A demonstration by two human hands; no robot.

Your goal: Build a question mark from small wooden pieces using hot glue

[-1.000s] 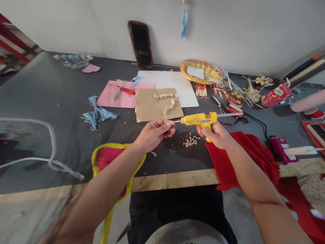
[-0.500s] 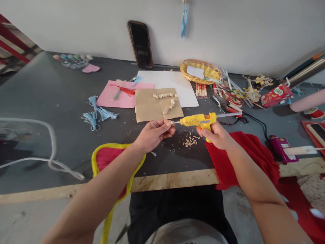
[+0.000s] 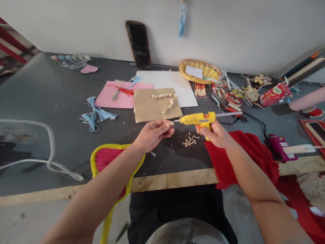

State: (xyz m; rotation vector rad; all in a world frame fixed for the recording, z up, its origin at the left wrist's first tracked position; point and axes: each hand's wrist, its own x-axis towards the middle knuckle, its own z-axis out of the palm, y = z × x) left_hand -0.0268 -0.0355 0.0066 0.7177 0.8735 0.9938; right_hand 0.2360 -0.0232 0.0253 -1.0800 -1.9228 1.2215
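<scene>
The left hand (image 3: 156, 134) is above the tabletop (image 3: 63, 101), and its thumb and fingers are closed together on a small pale piece (image 3: 172, 123). This piece is at the fingertips, in front of the nozzle (image 3: 177, 120) of a yellow glue gun (image 3: 195, 119); the exact shape of the piece is too small to tell. The nozzle is just beside the piece, but whether they touch, I cannot tell. The right hand (image 3: 215, 134) has its fingers clamped around the handle of the gun, which is held nearly level. From the back end of the gun, 1 clear stick (image 3: 230, 114) comes out.

Below the gun, many short wooden bits (image 3: 190, 140) lie scattered on the tabletop. Behind the left hand there is a brown paper (image 3: 144, 105), and on it lie 2 rows of pale clusters (image 3: 164, 96). The paper partly covers a white board (image 3: 186, 91) and a pink sheet (image 3: 105, 97). To the left of the paper are blue tassels (image 3: 103, 114). Under the right forearm is a red cloth (image 3: 223, 159), which hangs over the front edge. At the back, a phone (image 3: 139, 44) leans on the wall.
</scene>
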